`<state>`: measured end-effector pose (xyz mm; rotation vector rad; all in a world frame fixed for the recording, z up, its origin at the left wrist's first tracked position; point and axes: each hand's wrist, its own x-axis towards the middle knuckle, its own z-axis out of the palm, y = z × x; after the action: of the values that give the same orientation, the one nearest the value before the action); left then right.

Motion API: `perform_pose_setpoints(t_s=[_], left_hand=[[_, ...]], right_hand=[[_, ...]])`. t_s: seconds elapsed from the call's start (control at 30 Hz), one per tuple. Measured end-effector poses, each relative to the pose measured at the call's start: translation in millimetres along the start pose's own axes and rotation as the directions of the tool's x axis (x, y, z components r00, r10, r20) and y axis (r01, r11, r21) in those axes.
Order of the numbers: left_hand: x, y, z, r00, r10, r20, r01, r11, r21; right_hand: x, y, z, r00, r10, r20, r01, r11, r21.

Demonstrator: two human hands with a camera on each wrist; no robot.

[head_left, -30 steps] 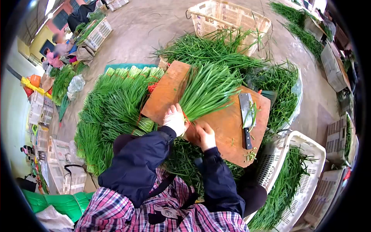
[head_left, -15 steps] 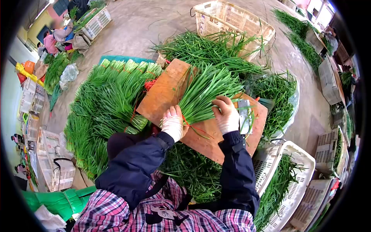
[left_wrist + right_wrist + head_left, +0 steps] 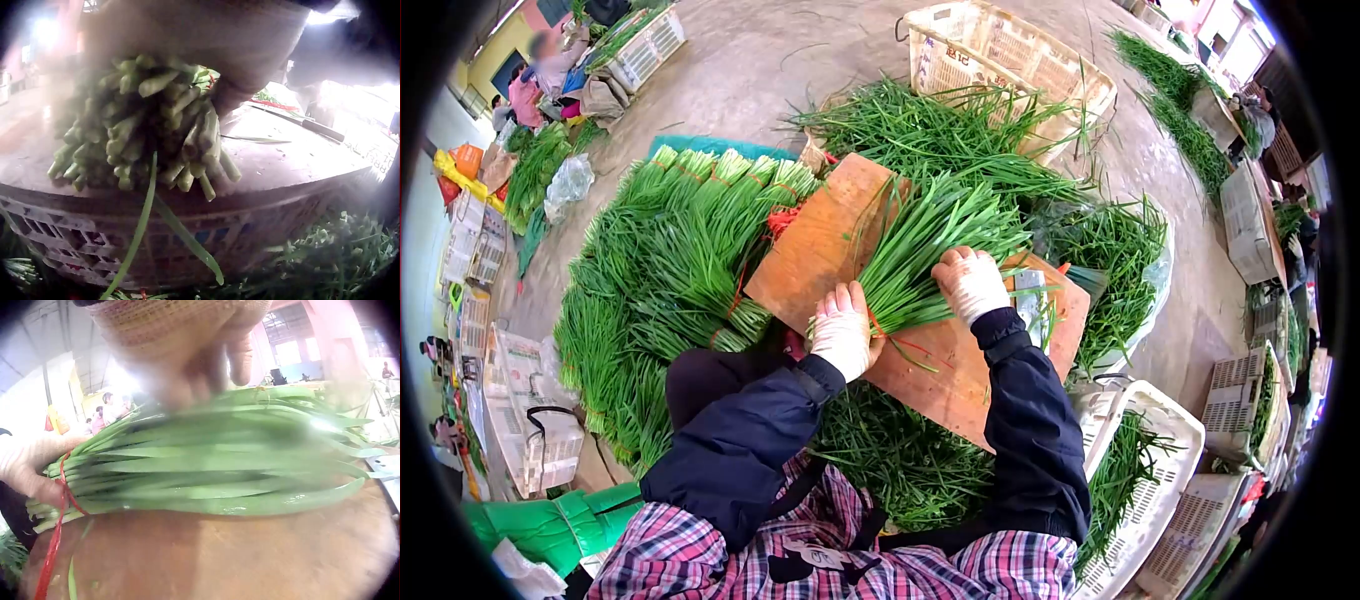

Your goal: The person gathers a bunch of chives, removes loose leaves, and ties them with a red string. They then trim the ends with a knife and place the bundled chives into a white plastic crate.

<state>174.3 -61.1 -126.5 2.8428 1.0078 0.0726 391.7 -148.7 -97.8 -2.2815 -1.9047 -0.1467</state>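
Note:
A bundle of long green leaves (image 3: 945,230) lies across a wooden board (image 3: 820,235), its cut stem ends (image 3: 144,119) bunched in the left wrist view. The left hand (image 3: 842,328) grips it at the stem end, thumb beside a red tie (image 3: 65,481) wrapped round the stems in the right wrist view. Over the leaves is the right hand (image 3: 972,284), fingers bent downward and loose; in the right wrist view this hand (image 3: 187,356) is blurred at the upper side of the leaves. A knife (image 3: 1030,300) lies on the board, partly hidden by the right forearm.
Tied bundles (image 3: 660,260) are stacked left of the board. Loose leaves (image 3: 920,130) lie beyond it, before a large crate (image 3: 1000,50). Another crate (image 3: 1150,490) with leaves stands at the right. A bag of leaves (image 3: 1100,250) borders the board's right side.
The right hand has moved from beside the left hand at the tie out to the leaves, then slightly back toward the stems. The left hand keeps its grip.

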Motion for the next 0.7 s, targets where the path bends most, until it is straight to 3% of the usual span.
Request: perform_pose_setpoints(t_s=[0.1, 0.17, 0.2, 0.27, 0.33, 0.4, 0.47, 0.5, 0.53, 0.6, 0.67, 0.7], left_hand=[[-0.1, 0.0, -0.3, 1.0, 0.011, -0.008, -0.011, 1.0, -0.012], [0.5, -0.3, -2.5, 1.0, 0.016, -0.004, -0.016, 0.999, -0.027], [1.2, -0.8, -2.7, 1.0, 0.021, -0.001, -0.021, 0.999, -0.035], [1.3, -1.6, -2.3, 0.999, 0.03, 0.011, -0.029, 0.998, -0.05], [-0.2, -0.7, -1.5, 1.0, 0.021, 0.004, -0.021, 0.999, -0.027], [-0.3, -0.1, -2.1, 1.0, 0.026, -0.009, -0.026, 1.0, -0.015], [-0.4, -1.0, -2.6, 0.999, 0.039, -0.027, -0.039, 0.999, -0.015], [1.0, -0.2, -3.4, 0.999, 0.032, -0.012, -0.032, 0.999, -0.013], [1.6, 0.0, -4.0, 1.0, 0.024, 0.006, -0.024, 1.0, -0.01], [0.2, -2.6, -7.1, 0.998, 0.048, 0.052, -0.047, 0.999, -0.018], [2.2, -9.9, -17.3, 0.99, 0.104, 0.096, -0.1, 0.994, -0.048], [6.4, -18.0, -22.9, 0.977, 0.142, 0.16, -0.124, 0.986, -0.114]], right_hand=[[-1.9, -4.8, -9.2, 1.0, 0.016, 0.027, -0.016, 1.0, -0.002], [-7.7, 6.3, 9.7, 0.924, 0.33, -0.193, -0.232, 0.885, 0.404], [-11.6, 14.7, 15.9, 0.833, 0.497, -0.243, -0.274, 0.753, 0.599], [-12.8, 41.5, -9.0, 0.493, 0.786, -0.373, -0.307, 0.558, 0.771], [-28.1, 89.5, -14.8, 0.369, 0.775, -0.512, -0.276, 0.618, 0.736], [-43.1, 147.9, -1.5, 0.385, 0.747, -0.542, -0.201, 0.641, 0.741], [-51.4, 112.7, -54.4, 0.393, 0.602, -0.695, -0.545, 0.762, 0.351], [-60.5, 115.2, -55.0, 0.418, 0.627, -0.657, -0.574, 0.743, 0.344], [-59.9, 95.8, -65.5, 0.412, 0.642, -0.646, -0.491, 0.754, 0.437], [-75.6, 94.7, -25.3, 0.534, 0.763, -0.365, -0.216, 0.54, 0.813], [-85.5, 63.0, -12.2, 0.71, 0.703, -0.05, -0.319, 0.384, 0.866], [-87.8, 36.9, -10.7, 0.743, 0.661, 0.106, -0.357, 0.258, 0.898]])
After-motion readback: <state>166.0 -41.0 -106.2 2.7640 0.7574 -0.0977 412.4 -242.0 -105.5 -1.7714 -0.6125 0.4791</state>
